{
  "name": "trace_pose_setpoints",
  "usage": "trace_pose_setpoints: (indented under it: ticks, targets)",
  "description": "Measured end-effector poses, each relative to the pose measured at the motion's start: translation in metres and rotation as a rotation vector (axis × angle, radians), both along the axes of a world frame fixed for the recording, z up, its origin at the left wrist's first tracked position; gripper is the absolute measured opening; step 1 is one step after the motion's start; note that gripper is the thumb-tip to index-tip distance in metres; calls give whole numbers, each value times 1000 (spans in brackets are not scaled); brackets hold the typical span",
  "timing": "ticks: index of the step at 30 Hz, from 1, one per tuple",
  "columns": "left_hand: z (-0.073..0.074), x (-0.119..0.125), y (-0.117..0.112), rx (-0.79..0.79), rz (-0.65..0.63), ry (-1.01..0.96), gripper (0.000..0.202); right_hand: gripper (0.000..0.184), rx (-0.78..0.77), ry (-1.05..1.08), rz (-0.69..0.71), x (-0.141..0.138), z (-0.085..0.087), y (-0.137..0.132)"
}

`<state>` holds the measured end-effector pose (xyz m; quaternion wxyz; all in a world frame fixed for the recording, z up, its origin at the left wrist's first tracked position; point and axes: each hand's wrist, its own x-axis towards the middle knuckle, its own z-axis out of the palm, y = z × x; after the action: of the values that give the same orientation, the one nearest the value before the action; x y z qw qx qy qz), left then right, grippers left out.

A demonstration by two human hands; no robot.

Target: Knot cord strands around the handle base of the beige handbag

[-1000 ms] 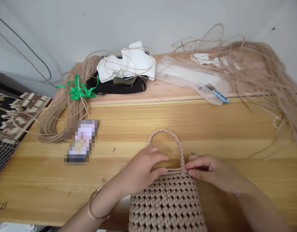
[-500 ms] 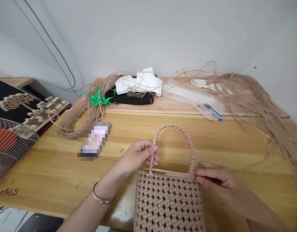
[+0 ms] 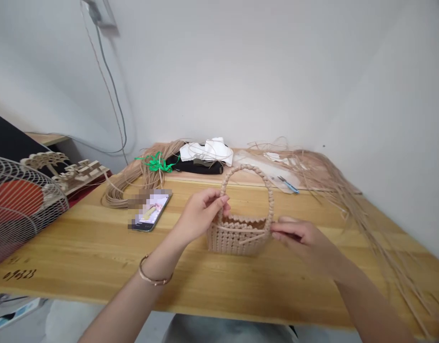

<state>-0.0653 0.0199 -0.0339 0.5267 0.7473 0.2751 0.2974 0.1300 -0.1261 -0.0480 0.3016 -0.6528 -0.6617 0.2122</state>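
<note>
A small tan woven handbag [image 3: 235, 240] stands upright on the wooden table, its open top showing the inner weave. Its braided handle [image 3: 270, 195] arches above the rim. My left hand [image 3: 208, 209] pinches the handle's left side low down, just over the rim. At the right end of the rim, my right hand [image 3: 298, 233] has thumb and fingers closed on the handle's base. Two loose flat strands cross the front just below the rim.
A phone [image 3: 151, 212] lies to the left, beside a coil of tan strands [image 3: 117, 193] with a green tie [image 3: 157, 163]. Blue-handled snips [image 3: 289, 185] rest behind the bag. Loose strands [image 3: 351, 200] spread along the right. A wire fan guard [image 3: 26, 200] stands at far left.
The bag has gone from close and tilted, with its woven face toward me, to farther off and upright on the table. Both hands moved with it, and my view has lifted.
</note>
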Motion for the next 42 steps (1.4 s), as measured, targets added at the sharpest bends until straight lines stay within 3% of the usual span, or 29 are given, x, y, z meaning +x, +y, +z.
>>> trace_pose_setpoints:
  ticks: [3, 6, 12, 18, 25, 29, 35, 42]
  targets:
    - [-13, -5, -5, -106, 7, -102, 23, 24, 16, -16, -14, -5, -7, -4]
    - [-17, -9, -10, -177, -22, -207, 31, 25, 30, -19, -23, -7, -11, -9]
    - [-3, -8, -6, -367, -115, -250, 35, 26, 22, -13, -39, -12, -14, -12]
    - [13, 16, 17, -474, -218, -348, 31, 29, 0, 4, 19, -15, -10, -12]
    - [47, 40, 42, -396, -405, -115, 27, 30, -55, 74, 63, -13, -10, -2]
    - [55, 48, 48, -409, -460, -103, 21, 30, -37, 72, 68, -6, -14, 5]
    - [56, 58, 55, -451, -415, -93, 18, 27, 53, 94, 45, 3, -21, 14]
    - [58, 59, 67, -300, -311, -21, 23, 25, 48, 119, 53, 8, -23, 24]
